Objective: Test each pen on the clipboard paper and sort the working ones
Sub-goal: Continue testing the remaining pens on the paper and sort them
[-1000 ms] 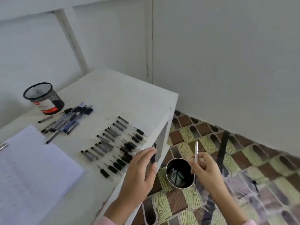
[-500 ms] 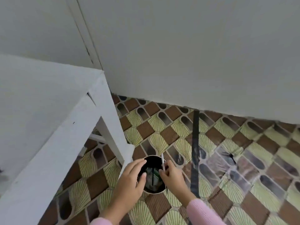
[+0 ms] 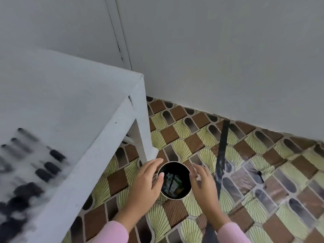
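A: We count two bare hands over one round dark cup with a pale rim (image 3: 175,180), which stands on the floor just beside the white counter's leg (image 3: 142,139). The left hand (image 3: 145,185) has its fingers spread and loose at the cup's left rim, thumb tip over the opening; its grip is released, holding nothing. The right hand (image 3: 204,184) sits open at the right rim, fingers extended; its grip is released too. Both wrists end in pink knit sleeves (image 3: 114,232).

B: Contents of the cup?

A: We see a thin dark stick, likely a pen, standing among greenish and pale scraps at the bottom. We cannot count them.

B: Pens on the counter?

A: The dark pens and caps (image 3: 43,165) lie in rows at the left edge of the white painted counter (image 3: 70,95), badly blurred. We make out roughly ten dark shapes, no firmer count. The clipboard paper is out of view.

B: Surface and room?

A: The floor (image 3: 184,144) carries a repeating pattern of brown squares, pale green fans and dark arches. One black strip (image 3: 223,137) runs across it to the right of the cup. Plain grey-white walls (image 3: 219,50) meet in a corner behind the counter. We can read no label or writing.
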